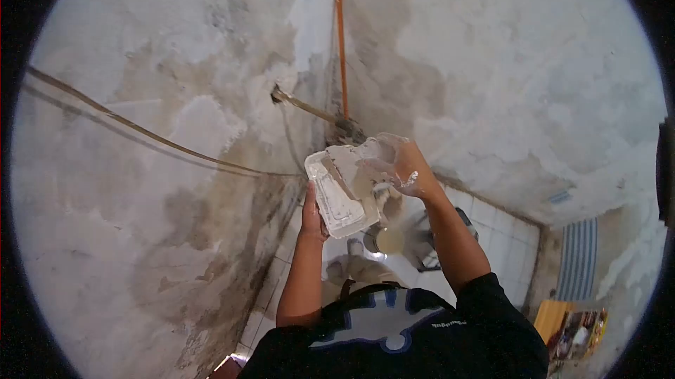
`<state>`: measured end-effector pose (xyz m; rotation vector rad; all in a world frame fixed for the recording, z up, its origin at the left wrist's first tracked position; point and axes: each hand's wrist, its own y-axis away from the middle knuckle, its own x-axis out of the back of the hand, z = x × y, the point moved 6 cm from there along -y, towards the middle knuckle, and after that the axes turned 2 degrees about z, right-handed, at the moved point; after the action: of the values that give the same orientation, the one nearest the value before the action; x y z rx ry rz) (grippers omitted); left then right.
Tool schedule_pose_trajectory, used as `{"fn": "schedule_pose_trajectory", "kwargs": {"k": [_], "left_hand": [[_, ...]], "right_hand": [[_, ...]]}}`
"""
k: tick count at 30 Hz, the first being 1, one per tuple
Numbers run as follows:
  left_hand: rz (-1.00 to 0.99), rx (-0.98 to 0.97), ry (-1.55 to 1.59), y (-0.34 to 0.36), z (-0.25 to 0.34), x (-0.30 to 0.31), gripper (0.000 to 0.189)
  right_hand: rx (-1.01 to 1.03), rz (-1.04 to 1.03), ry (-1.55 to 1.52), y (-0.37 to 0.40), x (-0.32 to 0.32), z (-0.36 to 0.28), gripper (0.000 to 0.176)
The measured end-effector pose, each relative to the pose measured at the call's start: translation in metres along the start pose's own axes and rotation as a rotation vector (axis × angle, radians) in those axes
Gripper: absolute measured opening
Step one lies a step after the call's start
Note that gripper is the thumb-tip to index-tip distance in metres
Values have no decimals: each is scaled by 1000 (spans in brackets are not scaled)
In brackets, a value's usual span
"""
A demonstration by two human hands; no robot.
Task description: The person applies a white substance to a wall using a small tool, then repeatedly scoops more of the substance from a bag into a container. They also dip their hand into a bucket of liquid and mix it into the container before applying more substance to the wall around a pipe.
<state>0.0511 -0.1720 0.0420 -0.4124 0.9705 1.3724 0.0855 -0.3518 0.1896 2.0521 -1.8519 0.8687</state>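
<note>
Walls, two: pale grey plaster, patchy and stained (520,91), meeting in a corner beyond the fingers. Risk: a knock to the knuckles, should either hand reach too far forward.

Floor: white square tiles (510,231), below the fingers. Risk: a slick patch underfoot, should any of the load drop.

Cable: long, brown, thin (151,131), strung along the wall to the left of the fingers. Risk: a snag, if the left arm swings outward.

Vessel: round, with yellowish contents (389,240), below the fingers of both hands. Risk: splashing or fouling, caused by spillage from above.

Tray: shallow, white, rectangular, plastic-looking (355,229), between the two hands, in the left fingers. Risk: tipping, since the visible hold is on one side.

Right hand (399,161): smeared, in what looks like a clear film covering, at the tray's far right edge. Finger opening and grip cannot be told. Risk: slipping, from wet smears.

Left hand (313,216): closed on the tray, thumb along the side, other fingers largely hidden. Risk: a tired or slipping grip.

Paste: white, smooth (336,196), inside the tray, just beside the left thumb. Risk: sliding out over the rim, if the tray tilts.
</note>
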Motion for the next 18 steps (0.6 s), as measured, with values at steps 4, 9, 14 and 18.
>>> {"fn": "schedule_pose_trajectory", "kwargs": {"k": [4,9,14,18], "left_hand": [[56,103,7,-16,-33,12,59],[9,56,60,-46,-46,16,52],[-3,153,-27,-80,-66,48,53],[44,259,-42,-108,-81,80,54]], "right_hand": [[-162,-157,158,15,-9,44,37],[-187,-80,191,19,-12,86,40],[-215,62,71,20,-22,123,45],[-279,81,-50,19,-44,160,48]]}}
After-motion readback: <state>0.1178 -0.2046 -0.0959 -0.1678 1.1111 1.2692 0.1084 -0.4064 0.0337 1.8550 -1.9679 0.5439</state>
